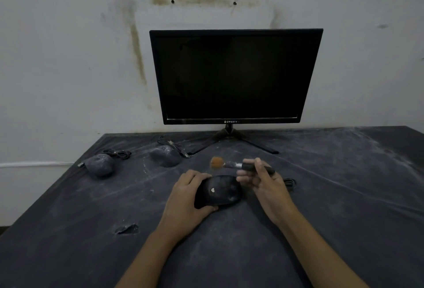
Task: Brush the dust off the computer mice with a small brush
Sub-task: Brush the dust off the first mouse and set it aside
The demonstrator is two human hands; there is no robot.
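- Grips near mouse (218, 192) with left hand (188, 193), just below centre of frame: fingers (195, 176) curled over its far-left edge, thumb hooked round the near edge.
- Cannot tell if near mouse sits flat on the table (332, 207) or is tipped up.
- Pinches brush (231, 165) in right hand (263, 182), just right of near mouse: fingers closed round the dark handle, palm turned left.
- Points brush up-left; orange bristle head above the mouse's far end, apart from it, blurred.
- Brings both forearms in from the bottom edge, converging toward centre.
- Further back, left of centre: left dusty mouse (99, 165) and middle dusty mouse (165, 155), both grey with dust, cables bunched behind them.
- Upper centre: dark monitor (234, 76) on a splayed stand, against a stained wall.
- Dark table cover streaked with white dust; coiled cable (290, 183) just right of right hand.
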